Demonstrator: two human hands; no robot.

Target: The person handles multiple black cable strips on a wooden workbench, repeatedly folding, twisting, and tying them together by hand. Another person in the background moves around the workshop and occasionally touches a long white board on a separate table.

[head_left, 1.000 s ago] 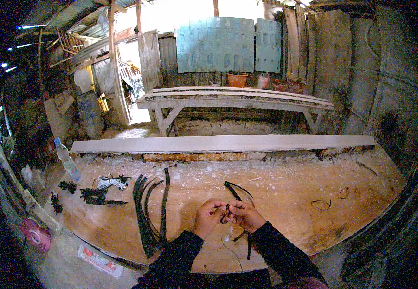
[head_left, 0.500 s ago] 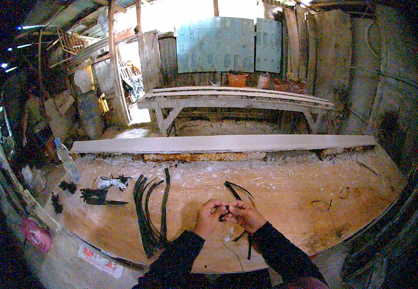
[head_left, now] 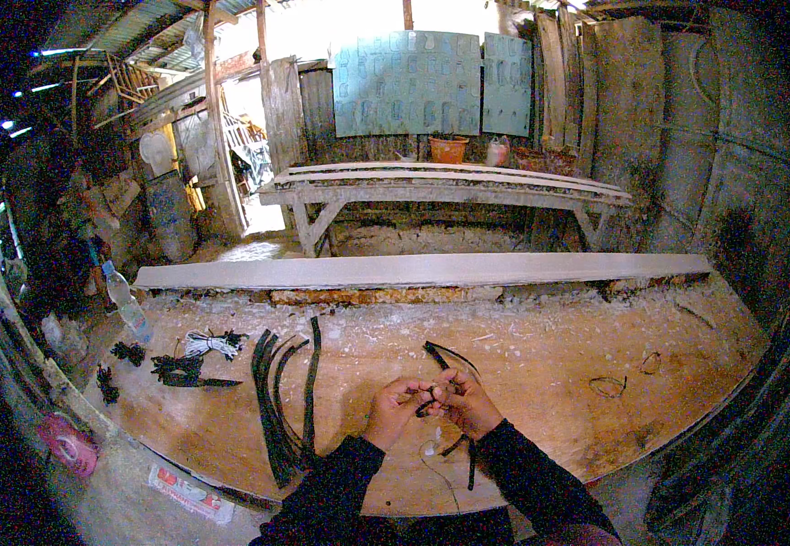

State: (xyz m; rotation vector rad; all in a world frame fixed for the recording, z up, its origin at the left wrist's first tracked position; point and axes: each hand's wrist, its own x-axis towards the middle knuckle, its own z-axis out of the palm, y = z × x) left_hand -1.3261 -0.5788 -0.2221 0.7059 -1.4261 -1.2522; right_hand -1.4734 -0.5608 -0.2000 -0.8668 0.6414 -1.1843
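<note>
My left hand (head_left: 389, 417) and my right hand (head_left: 471, 406) meet over the wooden tabletop (head_left: 540, 419). Both pinch a small, bent piece of black strip (head_left: 425, 408) between thumb and fingertips; the fingers partly cover it. Another length of black strip (head_left: 438, 358) lies on the board, running beneath my right hand and wrist. Left of my hands rests a bundle of long black strips (head_left: 272, 419), with a single curved strip (head_left: 311, 391) beside it. A thin thread (head_left: 440, 473) trails on the wood below my hands.
At left lie a white cord bundle (head_left: 208, 343), a black bundle (head_left: 176, 369), small black clusters (head_left: 128, 352) and a clear plastic bottle (head_left: 126, 305). A long pale plank (head_left: 422, 271) spans the table's far edge. Thin wire loops (head_left: 608, 388) lie right. Beyond stands a bench (head_left: 449, 193).
My right fingers have lifted and turned slightly around the black piece, which sits at a different angle. My left hand barely moves. A dim figure at far left has shifted.
</note>
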